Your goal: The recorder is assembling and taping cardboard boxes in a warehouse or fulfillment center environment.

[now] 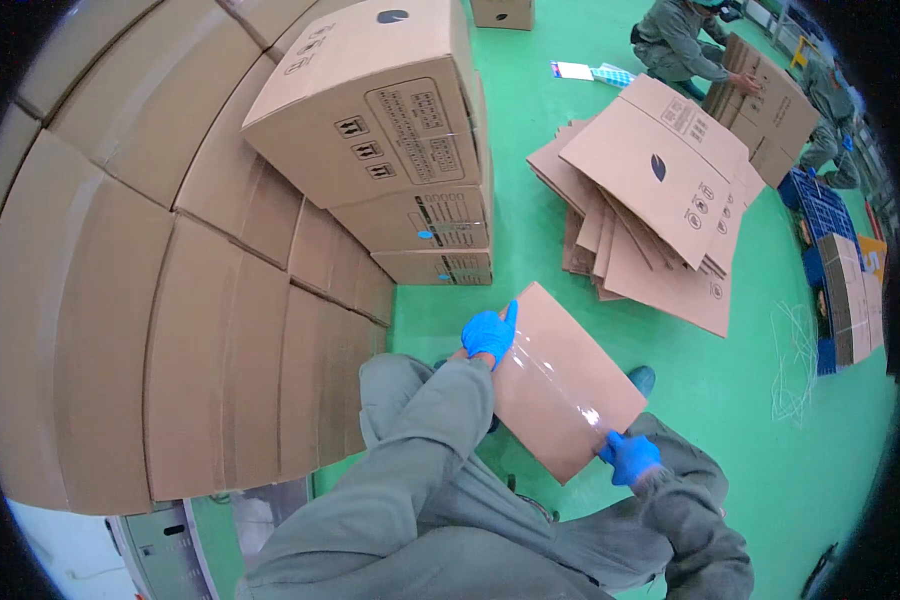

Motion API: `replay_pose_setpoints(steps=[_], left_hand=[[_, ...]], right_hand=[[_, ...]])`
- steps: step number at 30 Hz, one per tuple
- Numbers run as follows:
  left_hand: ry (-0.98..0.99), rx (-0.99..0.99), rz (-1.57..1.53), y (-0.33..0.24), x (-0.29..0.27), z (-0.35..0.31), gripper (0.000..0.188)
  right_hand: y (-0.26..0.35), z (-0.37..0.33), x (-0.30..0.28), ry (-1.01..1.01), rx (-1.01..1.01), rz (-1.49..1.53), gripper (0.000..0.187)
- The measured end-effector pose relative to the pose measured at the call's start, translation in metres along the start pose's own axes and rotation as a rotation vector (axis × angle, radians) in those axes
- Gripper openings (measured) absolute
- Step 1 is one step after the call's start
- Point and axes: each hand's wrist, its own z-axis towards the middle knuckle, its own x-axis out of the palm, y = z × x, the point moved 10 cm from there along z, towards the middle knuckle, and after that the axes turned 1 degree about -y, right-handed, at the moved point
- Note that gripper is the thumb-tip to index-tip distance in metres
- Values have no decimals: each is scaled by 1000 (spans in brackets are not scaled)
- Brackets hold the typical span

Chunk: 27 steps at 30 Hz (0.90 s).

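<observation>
While the green floor [510, 130] extended around the brown carton [582, 362], a wall of closed cartons [195, 330] stood to the carton's left. A pile of flattened cartons [640, 170] lay beyond the carton, toward its right. The carton was located between the left hand [489, 334] and the right hand [632, 459]. The left touched its far left edge, one finger extended, the others unclear. The right met its near right edge, fingers bent, any pinch indiscernible. Clear tape [558, 382] crossed its upper face.
</observation>
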Motion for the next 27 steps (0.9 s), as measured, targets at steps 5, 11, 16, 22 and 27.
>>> replay_pose_setpoints(steps=[5,11,16,22,27], left_hand=[[-64,91,55,-7,-15,32,82],[-44,45,90,11,-33,53,82],[-71,17,67,8,-38,49,80],[72,48,-46,15,-16,59,83],[386,350,-156,4,-4,54,64]], right_hand=[[-32,-40,33,-150,69,206,79],[-49,32,98,-351,-42,282,85],[-66,60,119,-226,57,292,88],[-49,61,104,-202,134,86,64],[-62,100,226,243,249,-306,27]])
